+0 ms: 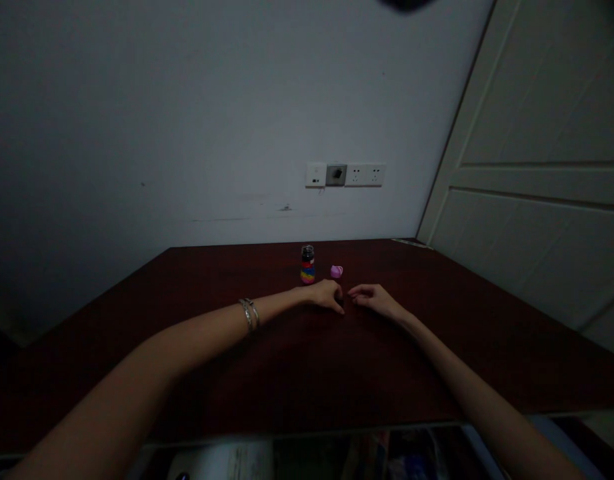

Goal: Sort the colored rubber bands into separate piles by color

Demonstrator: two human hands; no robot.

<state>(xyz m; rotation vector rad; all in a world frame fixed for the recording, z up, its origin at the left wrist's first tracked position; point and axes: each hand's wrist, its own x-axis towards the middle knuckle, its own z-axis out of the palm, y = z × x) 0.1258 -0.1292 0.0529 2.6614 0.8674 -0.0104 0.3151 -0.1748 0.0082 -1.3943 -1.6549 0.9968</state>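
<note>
My left hand (328, 295), with silver bangles (249, 315) on its wrist, rests low over the dark red-brown tabletop (287, 373). Its fingers curve with a gap to the thumb; a dark patch in that gap is too dim to make out. Facing it from the right, a short space away, is my right hand (377, 299), fingers loosely stretched out and slightly parted. Just behind my left hand stands an open-topped jar (307, 268) with rainbow-coloured contents and a dark upper part. A pink cap with a loop (336, 271) lies to the jar's right.
Behind the table rises a pale wall with a row of sockets and switches (345, 175). A white panelled door (531, 187) borders the right side. Below the table's front edge, an open space holds a white item (221, 460) and other dim objects.
</note>
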